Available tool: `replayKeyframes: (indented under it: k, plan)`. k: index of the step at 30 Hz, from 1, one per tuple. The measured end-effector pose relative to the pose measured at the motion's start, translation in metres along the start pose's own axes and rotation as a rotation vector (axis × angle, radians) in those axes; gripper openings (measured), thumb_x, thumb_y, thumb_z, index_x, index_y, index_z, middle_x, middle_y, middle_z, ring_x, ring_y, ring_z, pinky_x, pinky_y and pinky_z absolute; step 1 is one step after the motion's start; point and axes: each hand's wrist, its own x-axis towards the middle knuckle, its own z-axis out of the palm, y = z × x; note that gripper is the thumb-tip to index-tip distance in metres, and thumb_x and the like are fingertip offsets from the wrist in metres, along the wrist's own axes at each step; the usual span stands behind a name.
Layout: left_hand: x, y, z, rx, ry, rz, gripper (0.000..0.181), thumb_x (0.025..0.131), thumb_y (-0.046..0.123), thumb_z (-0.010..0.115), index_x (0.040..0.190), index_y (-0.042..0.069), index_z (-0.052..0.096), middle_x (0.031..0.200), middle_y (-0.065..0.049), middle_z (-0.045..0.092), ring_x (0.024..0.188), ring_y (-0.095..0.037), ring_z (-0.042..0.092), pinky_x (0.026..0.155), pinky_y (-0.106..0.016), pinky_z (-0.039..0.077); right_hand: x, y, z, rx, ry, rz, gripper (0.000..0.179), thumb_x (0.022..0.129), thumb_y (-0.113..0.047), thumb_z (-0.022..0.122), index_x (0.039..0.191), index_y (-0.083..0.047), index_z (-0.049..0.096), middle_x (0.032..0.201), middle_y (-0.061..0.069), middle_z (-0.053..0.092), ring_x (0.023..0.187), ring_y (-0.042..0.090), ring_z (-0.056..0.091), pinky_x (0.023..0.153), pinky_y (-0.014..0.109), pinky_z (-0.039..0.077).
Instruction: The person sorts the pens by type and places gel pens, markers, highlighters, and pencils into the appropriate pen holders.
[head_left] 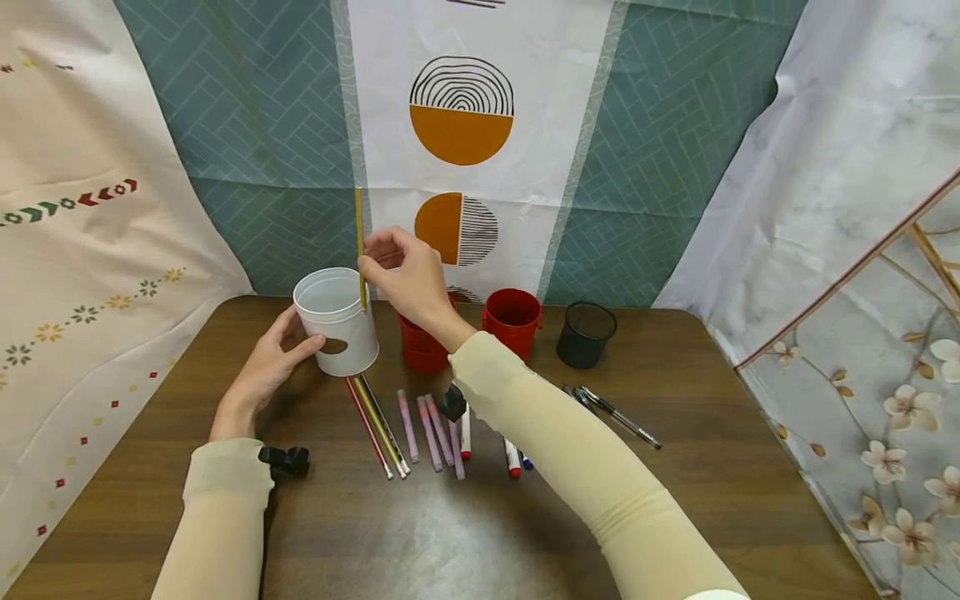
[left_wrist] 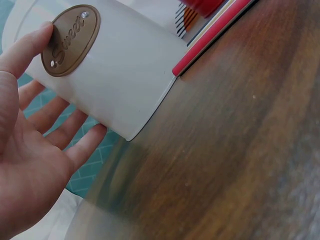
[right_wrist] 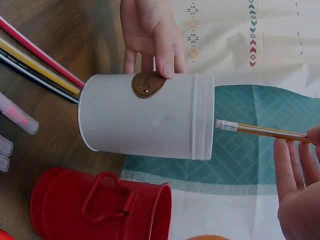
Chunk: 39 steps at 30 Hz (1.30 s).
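Near the white can (right_wrist: 155,117), gripped by my left hand (head_left: 270,358), I pinch a pencil (right_wrist: 270,131) in my right hand (head_left: 408,275); lowered off-centre, it could strike the rim (right_wrist: 212,100).

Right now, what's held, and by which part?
Right hand pinches the yellow pencil near mid-length; left hand holds the white canister by its side wall.

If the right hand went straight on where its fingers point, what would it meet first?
Probably the teal cloth behind the white bucket: the right hand looks higher than the rim. The pencil it holds could brush that rim first; depth is unclear.
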Motion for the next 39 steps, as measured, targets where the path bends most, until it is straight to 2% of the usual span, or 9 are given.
replayKeyframes:
  k: [5, 10, 17, 26, 33, 35, 39]
  plan:
    - [0.001, 0.0, 0.001, -0.009, -0.002, 0.003, 0.081, 0.106, 0.028, 0.067, 0.172, 0.026, 0.02, 0.169, -0.018, 0.033, 0.149, -0.033, 0.037, 0.118, -0.05, 0.04, 0.007, -0.002, 0.004, -0.017, 0.001, -0.026, 0.018, 0.1, -0.015, 0.074, 0.117, -0.007, 0.072, 0.105, 0.006, 0.074, 0.09, 0.013, 0.071, 0.085, 0.018, 0.058]
    - [0.004, -0.002, 0.002, -0.024, -0.004, 0.0, 0.082, 0.107, 0.026, 0.067, 0.172, 0.026, 0.018, 0.17, -0.018, 0.032, 0.15, -0.034, 0.036, 0.117, -0.047, 0.041, 0.013, -0.003, 0.008, -0.038, -0.011, -0.044, 0.019, 0.1, -0.014, 0.073, 0.118, -0.006, 0.071, 0.105, 0.007, 0.074, 0.09, 0.013, 0.07, 0.085, 0.017, 0.057]
    - [0.005, -0.004, 0.001, -0.037, -0.004, -0.001, 0.083, 0.107, 0.024, 0.066, 0.172, 0.024, 0.015, 0.171, -0.019, 0.029, 0.153, -0.039, 0.031, 0.12, -0.065, 0.035, 0.023, -0.005, 0.016, -0.054, 0.002, -0.047, 0.02, 0.101, -0.014, 0.073, 0.119, -0.006, 0.071, 0.105, 0.006, 0.075, 0.089, 0.013, 0.07, 0.083, 0.015, 0.056]
    - [0.002, -0.005, 0.001, -0.023, -0.001, -0.009, 0.082, 0.107, 0.028, 0.067, 0.172, 0.027, 0.017, 0.17, -0.019, 0.031, 0.151, -0.036, 0.034, 0.12, -0.059, 0.037, 0.032, -0.002, 0.027, -0.06, 0.004, -0.014, 0.019, 0.101, -0.012, 0.072, 0.119, -0.006, 0.07, 0.104, 0.007, 0.074, 0.088, 0.013, 0.07, 0.083, 0.013, 0.055]
    - [0.001, -0.003, -0.002, -0.013, -0.001, 0.013, 0.08, 0.106, 0.027, 0.067, 0.171, 0.028, 0.02, 0.169, -0.018, 0.033, 0.15, -0.034, 0.037, 0.113, -0.038, 0.044, 0.036, 0.0, 0.034, -0.083, 0.018, 0.017, 0.02, 0.101, -0.013, 0.073, 0.12, -0.006, 0.071, 0.104, 0.007, 0.076, 0.088, 0.014, 0.072, 0.082, 0.013, 0.055]
    - [0.001, -0.003, -0.002, -0.015, -0.001, 0.01, 0.08, 0.106, 0.027, 0.067, 0.171, 0.028, 0.021, 0.169, -0.017, 0.034, 0.149, -0.032, 0.037, 0.113, -0.038, 0.044, 0.036, 0.002, 0.036, -0.091, 0.012, 0.031, 0.021, 0.101, -0.013, 0.074, 0.12, -0.006, 0.071, 0.104, 0.006, 0.076, 0.088, 0.013, 0.072, 0.082, 0.013, 0.055]
    - [0.002, -0.002, -0.001, -0.023, -0.004, -0.001, 0.081, 0.107, 0.028, 0.067, 0.172, 0.028, 0.019, 0.169, -0.017, 0.034, 0.15, -0.032, 0.036, 0.116, -0.049, 0.041, 0.034, 0.007, 0.041, -0.107, -0.009, 0.05, 0.021, 0.1, -0.015, 0.075, 0.119, -0.007, 0.071, 0.103, 0.006, 0.076, 0.087, 0.013, 0.071, 0.08, 0.013, 0.055]
